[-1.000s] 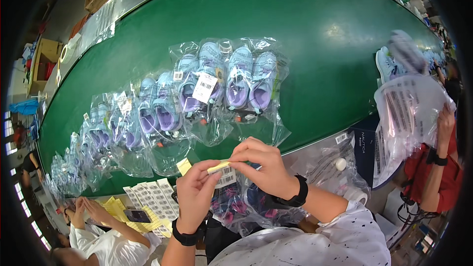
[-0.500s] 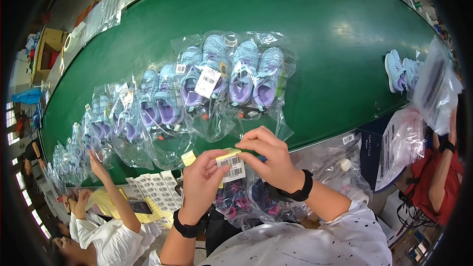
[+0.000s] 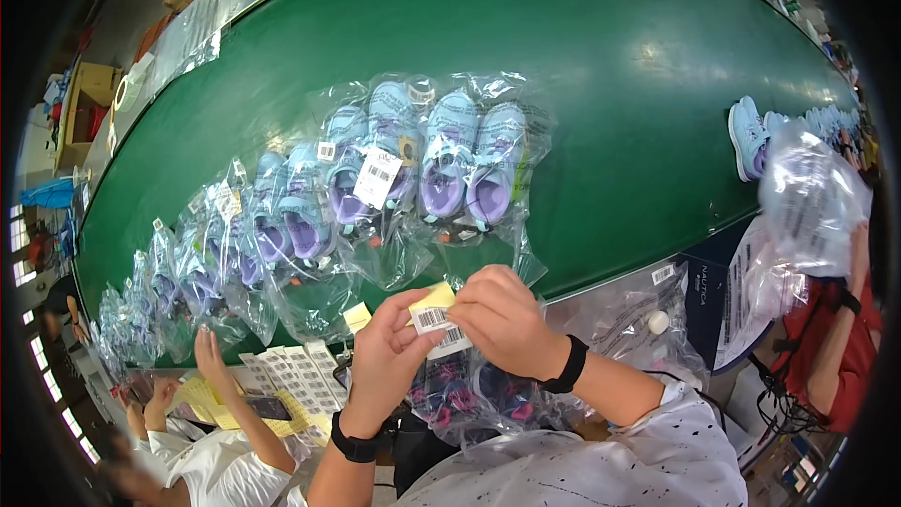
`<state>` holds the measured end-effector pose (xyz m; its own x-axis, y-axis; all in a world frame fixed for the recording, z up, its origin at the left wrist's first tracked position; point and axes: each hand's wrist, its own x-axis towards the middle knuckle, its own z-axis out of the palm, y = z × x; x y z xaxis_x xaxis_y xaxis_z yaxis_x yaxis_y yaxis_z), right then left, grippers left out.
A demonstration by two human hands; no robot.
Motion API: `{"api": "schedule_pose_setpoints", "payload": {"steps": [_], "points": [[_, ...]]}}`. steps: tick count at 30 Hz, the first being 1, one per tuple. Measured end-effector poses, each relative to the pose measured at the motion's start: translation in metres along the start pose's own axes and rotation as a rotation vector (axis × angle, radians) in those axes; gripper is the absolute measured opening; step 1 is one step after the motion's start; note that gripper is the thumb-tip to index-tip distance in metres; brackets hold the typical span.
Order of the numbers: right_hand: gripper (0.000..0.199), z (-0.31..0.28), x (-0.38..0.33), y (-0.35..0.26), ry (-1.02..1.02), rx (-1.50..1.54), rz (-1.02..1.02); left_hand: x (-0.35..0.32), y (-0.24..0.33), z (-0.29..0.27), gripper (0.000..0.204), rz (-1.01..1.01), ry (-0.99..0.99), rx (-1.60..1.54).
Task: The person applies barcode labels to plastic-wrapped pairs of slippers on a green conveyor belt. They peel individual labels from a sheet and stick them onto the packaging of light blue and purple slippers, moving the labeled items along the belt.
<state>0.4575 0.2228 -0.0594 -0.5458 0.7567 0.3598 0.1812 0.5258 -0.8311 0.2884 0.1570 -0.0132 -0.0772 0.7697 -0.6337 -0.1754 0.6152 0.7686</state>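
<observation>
I count two of my own hands, the left hand [image 3: 389, 352] and the right hand [image 3: 502, 319], pinching one yellow-backed barcode sticker [image 3: 434, 312] between them. Each wrist carries one black band, so two. The green conveyor belt [image 3: 601, 66] is one. The nearest clear bag [image 3: 469, 164] shows two light-blue shoes with purple insoles; further bagged pairs trail leftward, too overlapped for me to count. I see one loose blue shoe [image 3: 748, 136] clearly at right, and two co-workers.
</observation>
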Motion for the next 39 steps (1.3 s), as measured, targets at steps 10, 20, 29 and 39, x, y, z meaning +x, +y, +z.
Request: {"api": "schedule_pose_setpoints", "payload": {"steps": [10,20,29,39], "points": [[0.007,-0.119,0.042,0.189,0.479,0.975,0.861,0.008,0.001,0.004,0.049,0.019,0.084,0.086],[0.009,-0.12,0.079,0.275,0.241,1.3,0.931,0.01,0.003,0.024,0.048,0.002,0.076,0.062],[0.007,-0.122,0.079,0.272,0.177,1.065,0.917,0.015,0.001,0.038,0.049,-0.025,0.057,0.02],[0.013,-0.106,0.078,0.261,0.309,0.415,0.873,0.017,-0.003,0.049,0.05,-0.014,0.037,0.058]]}}
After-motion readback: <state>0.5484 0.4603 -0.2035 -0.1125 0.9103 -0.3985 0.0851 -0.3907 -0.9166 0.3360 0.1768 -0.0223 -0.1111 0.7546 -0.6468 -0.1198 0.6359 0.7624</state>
